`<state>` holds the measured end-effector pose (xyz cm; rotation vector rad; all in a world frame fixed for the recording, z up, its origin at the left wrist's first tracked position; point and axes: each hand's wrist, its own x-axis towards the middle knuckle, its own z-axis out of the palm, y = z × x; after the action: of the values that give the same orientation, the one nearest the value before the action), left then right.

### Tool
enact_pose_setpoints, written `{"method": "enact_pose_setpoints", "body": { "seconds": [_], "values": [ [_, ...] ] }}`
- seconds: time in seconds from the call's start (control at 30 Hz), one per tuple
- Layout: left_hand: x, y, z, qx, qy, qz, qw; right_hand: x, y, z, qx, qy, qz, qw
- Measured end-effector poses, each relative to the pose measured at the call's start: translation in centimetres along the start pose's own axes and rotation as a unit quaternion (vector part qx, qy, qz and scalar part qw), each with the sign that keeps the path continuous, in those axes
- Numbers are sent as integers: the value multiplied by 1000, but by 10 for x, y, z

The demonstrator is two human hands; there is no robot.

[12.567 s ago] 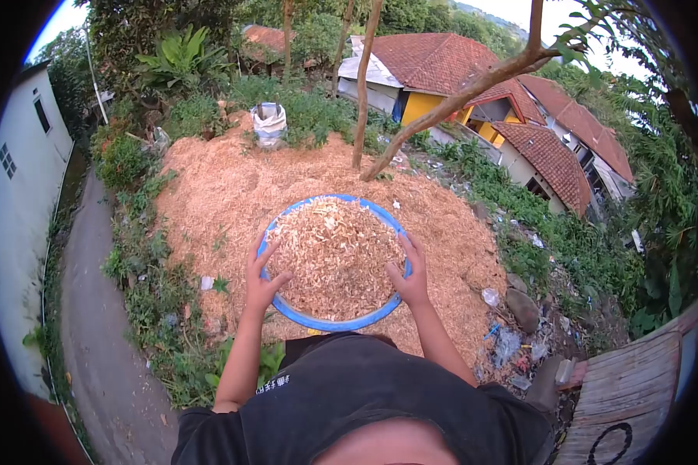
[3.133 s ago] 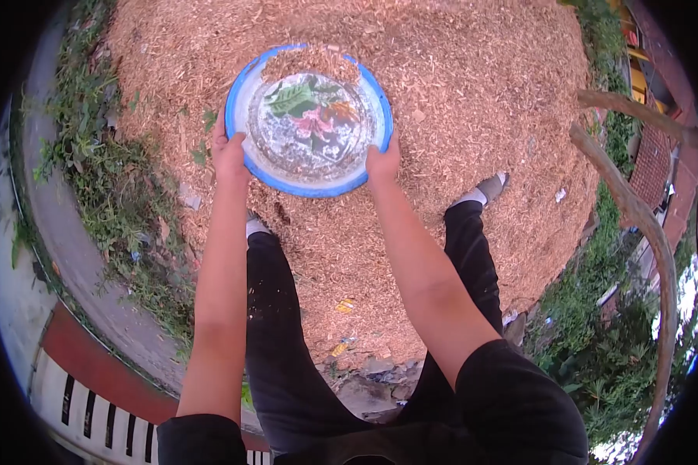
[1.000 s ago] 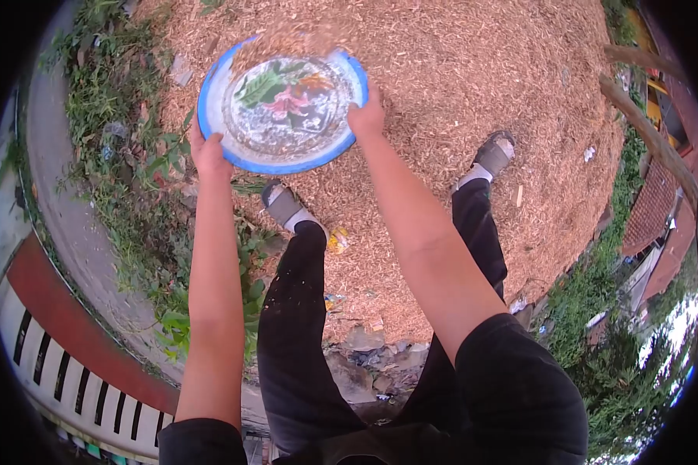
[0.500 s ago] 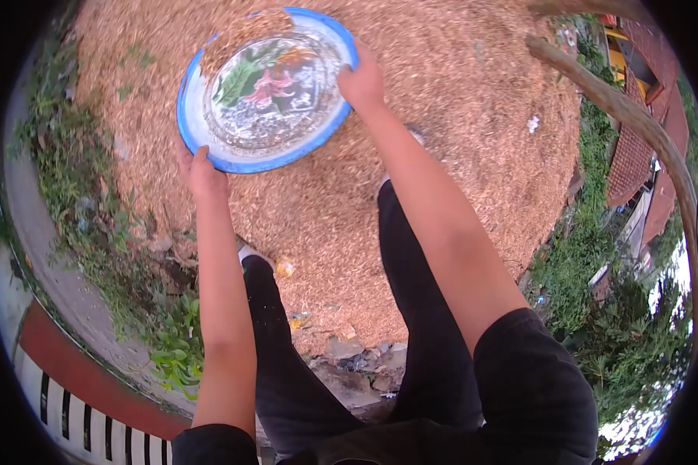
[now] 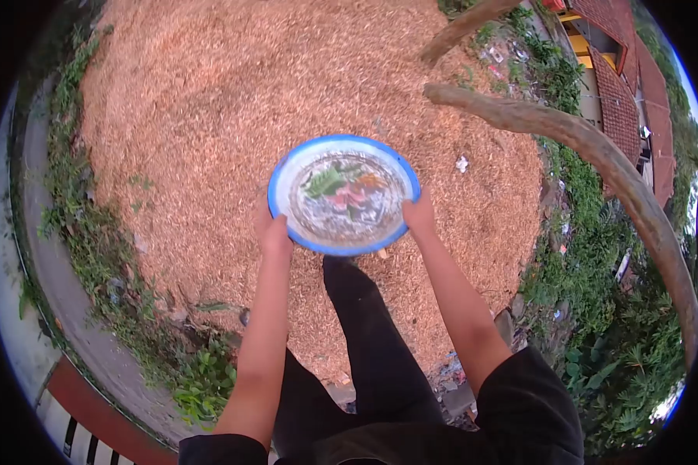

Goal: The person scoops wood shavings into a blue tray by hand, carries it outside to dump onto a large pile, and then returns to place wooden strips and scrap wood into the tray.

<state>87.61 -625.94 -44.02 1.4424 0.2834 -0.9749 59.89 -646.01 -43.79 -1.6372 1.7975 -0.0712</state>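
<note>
A round tray (image 5: 343, 239) with a blue rim and a flower picture on its inner face is held out in front of me. My left hand (image 5: 275, 230) grips its left edge, thumb over the rim. On the opposite side, my right hand (image 5: 419, 215) is closed round the right edge the same way. Bits of wood shavings cling to the tray's ring, and its middle shows no heap. Below it lies a broad spread of wood shavings (image 5: 209, 139).
A thick bare branch (image 5: 582, 136) curves in from the right. Green plants (image 5: 589, 256) and scattered litter border the shavings. A paved path (image 5: 77, 310) runs along the left, and tiled roofs (image 5: 616, 101) stand at upper right. A white scrap (image 5: 461, 164) lies on the shavings.
The tray has come lower, to the right and closer to level, still in both hands. Shavings that were sliding off its far edge are gone from it. One leg has stepped forward.
</note>
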Motion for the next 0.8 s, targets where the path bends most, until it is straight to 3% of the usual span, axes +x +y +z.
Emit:
{"method": "enact_pose_setpoints", "body": {
  "seconds": [0.13, 0.27, 0.37, 0.47, 0.53, 0.6, 0.67, 0.8],
  "values": [
    [-67, 1, -20, -56, -11, 10, 998, -40, 3, -26, 50, -28, -32, 998],
    [-134, -5, -43, -80, 22, 14, 996, -79, 26, -33, 204, -15, -67, 977],
    [-184, -14, -74, -63, 84, 69, 992, -82, 35, -40, 109, -66, -193, 973],
    [-203, -19, -102, -140, 156, 84, 974, -90, 21, -51, 127, -117, -228, 958],
    [-226, -5, -121, -204, 142, 42, 968, -110, -6, -73, 222, -198, -171, 939],
    [-239, -24, -136, -235, 153, 59, 958, -127, -18, -83, 204, -214, -230, 927],
    [-238, -23, -124, -90, 103, 109, 985, -127, -17, -88, 193, -219, -264, 919],
    [-293, -87, -113, -108, 174, 192, 960, -142, -51, -128, 184, -285, -302, 891]
  ]
}}
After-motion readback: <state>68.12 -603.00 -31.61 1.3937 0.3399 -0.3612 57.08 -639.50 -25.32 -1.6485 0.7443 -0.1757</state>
